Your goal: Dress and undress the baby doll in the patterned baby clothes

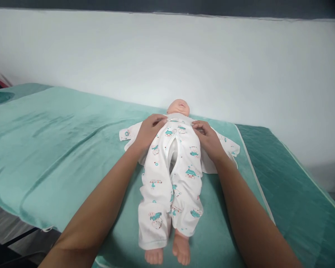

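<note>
A baby doll (179, 107) lies on its back, head toward the wall and bare feet toward me. It is dressed in white printed trousers (159, 163) with an open crotch and a matching white top (132, 133) whose sleeves spread out to both sides. At the left of the waistband, my left hand (153, 129) has its fingers curled on the trousers. My right hand (208, 138) holds the waistband on the opposite side with bent fingers. The trousers are drawn high over the doll's belly. The doll's hands are not visible.
Beneath the doll is a light green cloth (67, 126), over a darker green sheet (290, 175) at the right. A white wall (167, 56) rises behind the bed. Grey floor (5, 219) and a black bar show at lower left.
</note>
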`<action>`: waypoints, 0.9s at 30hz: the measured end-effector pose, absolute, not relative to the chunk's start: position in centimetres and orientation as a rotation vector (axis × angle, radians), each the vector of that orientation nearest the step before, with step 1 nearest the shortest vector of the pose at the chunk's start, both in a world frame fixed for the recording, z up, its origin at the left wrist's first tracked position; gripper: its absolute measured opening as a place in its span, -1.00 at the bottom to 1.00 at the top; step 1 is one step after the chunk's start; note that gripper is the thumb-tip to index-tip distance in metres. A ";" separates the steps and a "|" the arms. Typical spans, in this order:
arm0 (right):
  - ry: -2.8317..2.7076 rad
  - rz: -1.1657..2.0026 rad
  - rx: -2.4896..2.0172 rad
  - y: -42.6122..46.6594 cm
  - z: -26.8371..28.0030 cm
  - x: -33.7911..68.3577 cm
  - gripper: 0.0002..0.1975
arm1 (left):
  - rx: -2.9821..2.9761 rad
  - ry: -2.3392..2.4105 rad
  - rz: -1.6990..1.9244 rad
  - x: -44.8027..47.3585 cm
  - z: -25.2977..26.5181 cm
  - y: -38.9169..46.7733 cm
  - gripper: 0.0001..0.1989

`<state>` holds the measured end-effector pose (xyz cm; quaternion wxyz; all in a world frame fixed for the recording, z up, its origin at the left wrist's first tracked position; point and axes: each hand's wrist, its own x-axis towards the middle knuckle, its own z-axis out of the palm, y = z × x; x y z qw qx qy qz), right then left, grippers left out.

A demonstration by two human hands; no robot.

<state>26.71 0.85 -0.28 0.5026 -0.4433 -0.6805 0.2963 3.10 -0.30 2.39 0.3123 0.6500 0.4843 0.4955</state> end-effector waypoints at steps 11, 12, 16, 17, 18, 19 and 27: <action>-1.834 0.574 -0.952 2.3 -0.3 26.5 -0.78 | 1.945 1.153 0.892 2.8 4.9 2.6 -0.84; -1.807 0.561 -0.985 2.6 -0.3 26.4 -0.78 | 1.951 1.165 0.903 3.0 5.0 3.0 -0.83; -1.742 0.469 -1.280 4.3 -0.3 26.2 -0.78 | 1.940 1.280 1.019 3.8 4.3 4.6 -0.83; -1.738 0.445 -1.344 4.7 -0.2 26.1 -0.78 | 1.928 1.317 1.046 4.0 4.0 5.2 -0.83; -1.736 0.427 -1.393 5.2 -0.1 26.1 -0.78 | 1.912 1.354 1.069 4.2 3.7 5.7 -0.83; -1.733 0.416 -1.429 5.6 0.0 26.0 -0.78 | 1.895 1.393 1.090 4.3 3.4 6.2 -0.84; -1.647 0.423 -1.355 6.9 -0.7 25.3 -0.86 | 1.810 1.328 1.192 4.5 2.0 7.6 -0.93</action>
